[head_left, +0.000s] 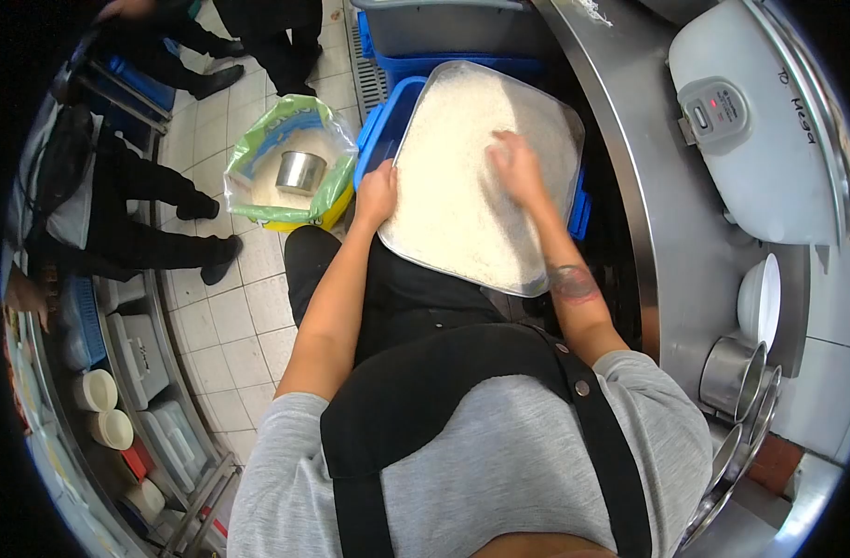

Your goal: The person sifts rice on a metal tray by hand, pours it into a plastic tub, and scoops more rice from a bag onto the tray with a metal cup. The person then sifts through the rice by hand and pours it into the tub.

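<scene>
A wide tray with a clear rim holds a layer of pale grains that look like uncooked rice. It rests tilted between my lap and a blue bin. My left hand is closed on the tray's left rim. Over the middle of the tray, my right hand has its fingers apart and touches the grains; slight blur softens the fingertips. To the left stands an open green and yellow bag of similar grains, with a metal cup lying in it.
A steel counter runs along the right, bearing a large white rice cooker. Metal pots stand below a white bowl. Shelves with lidded containers line the left. Other people's legs are on the tiled floor.
</scene>
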`<move>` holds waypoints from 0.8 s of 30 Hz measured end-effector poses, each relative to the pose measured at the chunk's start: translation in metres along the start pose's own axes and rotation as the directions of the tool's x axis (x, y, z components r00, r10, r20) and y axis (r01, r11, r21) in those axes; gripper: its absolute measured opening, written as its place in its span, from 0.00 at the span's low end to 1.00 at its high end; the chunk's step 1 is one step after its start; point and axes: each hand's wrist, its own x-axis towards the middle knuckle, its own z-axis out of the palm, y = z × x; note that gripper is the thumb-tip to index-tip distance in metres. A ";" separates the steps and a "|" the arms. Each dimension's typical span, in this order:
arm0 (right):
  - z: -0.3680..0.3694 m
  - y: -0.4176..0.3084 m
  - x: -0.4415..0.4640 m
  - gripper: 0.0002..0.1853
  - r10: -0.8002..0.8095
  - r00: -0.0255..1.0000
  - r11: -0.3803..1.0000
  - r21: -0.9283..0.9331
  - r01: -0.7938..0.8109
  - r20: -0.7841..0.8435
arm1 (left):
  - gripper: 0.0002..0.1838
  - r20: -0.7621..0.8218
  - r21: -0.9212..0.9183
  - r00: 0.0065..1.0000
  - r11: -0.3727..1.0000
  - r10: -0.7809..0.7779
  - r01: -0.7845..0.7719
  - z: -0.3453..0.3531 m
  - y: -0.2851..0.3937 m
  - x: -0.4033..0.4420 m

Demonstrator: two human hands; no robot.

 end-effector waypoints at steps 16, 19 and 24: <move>0.052 0.009 0.001 0.22 0.050 0.996 0.804 -0.589 -0.080 -0.068 | 0.14 -0.017 0.019 1.000 1.000 0.024 -0.024 0.002 -0.002 0.000; 0.024 0.027 -0.015 0.19 0.138 0.982 0.855 -0.485 -0.183 -0.127 | 0.14 0.001 0.023 1.000 1.000 0.001 -0.001 0.000 0.002 0.001; -0.028 0.004 -0.029 0.19 0.327 0.920 0.945 -0.046 -0.325 0.218 | 0.14 0.038 0.041 0.999 0.999 -0.018 0.016 -0.001 0.002 0.002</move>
